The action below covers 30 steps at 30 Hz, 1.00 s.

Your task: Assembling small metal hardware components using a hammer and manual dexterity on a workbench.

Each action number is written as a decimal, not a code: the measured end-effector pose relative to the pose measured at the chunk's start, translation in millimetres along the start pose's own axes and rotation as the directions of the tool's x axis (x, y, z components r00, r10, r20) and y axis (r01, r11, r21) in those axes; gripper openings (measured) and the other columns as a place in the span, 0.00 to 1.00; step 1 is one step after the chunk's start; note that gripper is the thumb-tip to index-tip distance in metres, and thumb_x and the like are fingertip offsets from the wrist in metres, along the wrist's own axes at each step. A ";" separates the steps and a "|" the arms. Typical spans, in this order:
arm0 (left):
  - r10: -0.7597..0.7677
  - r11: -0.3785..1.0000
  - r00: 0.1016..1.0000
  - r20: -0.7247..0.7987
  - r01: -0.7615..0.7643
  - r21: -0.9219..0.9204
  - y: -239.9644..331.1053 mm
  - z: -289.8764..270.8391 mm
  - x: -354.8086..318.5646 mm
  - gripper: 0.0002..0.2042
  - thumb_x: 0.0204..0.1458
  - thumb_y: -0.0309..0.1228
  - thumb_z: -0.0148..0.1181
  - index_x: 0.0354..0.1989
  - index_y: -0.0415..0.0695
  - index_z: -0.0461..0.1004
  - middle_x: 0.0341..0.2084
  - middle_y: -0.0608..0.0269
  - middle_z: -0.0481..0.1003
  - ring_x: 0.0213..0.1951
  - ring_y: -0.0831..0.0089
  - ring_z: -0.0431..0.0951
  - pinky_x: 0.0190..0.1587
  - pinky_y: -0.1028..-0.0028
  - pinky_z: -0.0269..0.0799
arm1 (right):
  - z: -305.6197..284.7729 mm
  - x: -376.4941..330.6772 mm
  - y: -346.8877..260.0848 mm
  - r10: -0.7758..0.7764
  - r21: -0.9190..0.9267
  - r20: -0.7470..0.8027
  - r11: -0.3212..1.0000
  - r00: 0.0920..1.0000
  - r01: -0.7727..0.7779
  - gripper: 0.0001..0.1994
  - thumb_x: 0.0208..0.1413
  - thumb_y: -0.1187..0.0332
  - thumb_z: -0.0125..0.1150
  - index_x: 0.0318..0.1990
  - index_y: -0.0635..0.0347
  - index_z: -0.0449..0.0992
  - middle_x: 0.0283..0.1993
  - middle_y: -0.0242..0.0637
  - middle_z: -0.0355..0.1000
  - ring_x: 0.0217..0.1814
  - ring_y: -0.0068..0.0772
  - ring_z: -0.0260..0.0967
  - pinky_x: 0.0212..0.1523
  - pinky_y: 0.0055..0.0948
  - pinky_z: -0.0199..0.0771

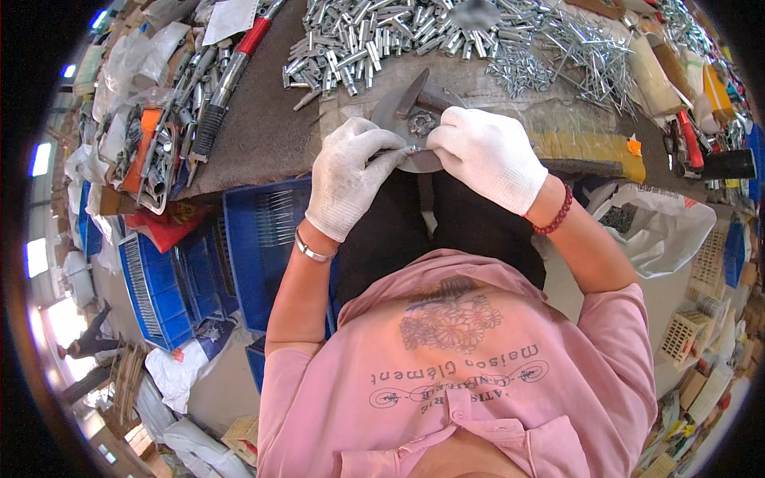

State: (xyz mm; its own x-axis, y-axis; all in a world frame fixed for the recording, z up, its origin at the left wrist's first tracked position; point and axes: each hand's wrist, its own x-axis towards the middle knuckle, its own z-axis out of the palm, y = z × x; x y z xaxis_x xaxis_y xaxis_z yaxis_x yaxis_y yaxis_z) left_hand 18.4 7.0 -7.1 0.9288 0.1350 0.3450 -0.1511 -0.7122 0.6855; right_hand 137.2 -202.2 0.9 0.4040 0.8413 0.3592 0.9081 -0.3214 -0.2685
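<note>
Both of my hands wear white knit gloves and meet over the near edge of the bench. My left hand [351, 174] is closed, thumb and forefinger pinched at one end of a small metal part [414, 150]. From the other side, the curled fingers of my right hand [492, 155] close at the part's other end; its exact shape is mostly hidden. Just beyond them lies a round grey metal plate [388, 111]. A hammer [412, 93] rests on it, its handle partly behind my right hand. Beside the hammer sits a small round metal fitting [421, 122].
Piles of silvery metal sleeves [374, 48] and thin pins [586, 60] cover the bench's far side. A red-and-black long-handled tool [231, 84] lies left among hand tools. Blue crates [263, 263] stand below the left edge; a white bag [665, 227] hangs at the right.
</note>
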 end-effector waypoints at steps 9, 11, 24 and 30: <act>0.047 0.998 0.997 -0.066 -0.044 0.044 4.4 6.0 -2.4 0.05 0.50 0.26 0.71 0.35 0.46 0.85 0.33 0.58 0.78 0.41 0.56 0.80 0.45 0.62 0.75 | 0.0 4.0 -2.3 -0.060 -0.033 0.068 0.997 0.996 0.063 0.03 0.58 0.70 0.61 0.37 0.52 0.80 0.37 0.36 0.71 0.40 0.42 0.77 0.39 0.41 0.81; 0.071 0.997 0.995 -0.074 -0.067 0.047 6.1 9.3 -1.9 0.05 0.50 0.26 0.71 0.35 0.46 0.85 0.33 0.58 0.78 0.40 0.56 0.80 0.44 0.62 0.75 | 3.6 1.0 -1.7 -0.086 0.003 -0.007 0.996 0.996 0.086 0.03 0.58 0.70 0.60 0.37 0.52 0.79 0.37 0.36 0.71 0.40 0.43 0.77 0.39 0.41 0.81; 0.109 0.987 0.991 -0.078 -0.099 0.125 15.7 4.1 -1.1 0.07 0.47 0.24 0.74 0.35 0.46 0.84 0.31 0.60 0.78 0.38 0.57 0.79 0.42 0.62 0.75 | -38.1 -47.4 86.6 0.490 -0.183 -0.235 0.826 0.840 -0.533 0.03 0.59 0.67 0.67 0.38 0.50 0.85 0.39 0.35 0.79 0.42 0.43 0.81 0.42 0.36 0.81; 0.084 0.987 0.994 -0.071 -0.073 0.139 18.7 3.5 -1.7 0.07 0.47 0.24 0.74 0.34 0.46 0.84 0.32 0.60 0.78 0.38 0.57 0.79 0.42 0.62 0.75 | -30.6 -38.8 91.1 0.489 -0.180 -0.165 0.839 0.856 -0.514 0.03 0.59 0.66 0.67 0.37 0.50 0.85 0.39 0.35 0.78 0.41 0.43 0.80 0.42 0.37 0.81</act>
State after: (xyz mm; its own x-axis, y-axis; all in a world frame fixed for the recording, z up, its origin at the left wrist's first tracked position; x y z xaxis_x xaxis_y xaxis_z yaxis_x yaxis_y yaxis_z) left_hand 15.2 -9.0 3.0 0.8864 0.1235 0.4462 -0.1702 -0.8093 0.5622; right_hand 207.6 -277.5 -10.1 0.8084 0.4914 0.3241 0.5740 -0.7801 -0.2488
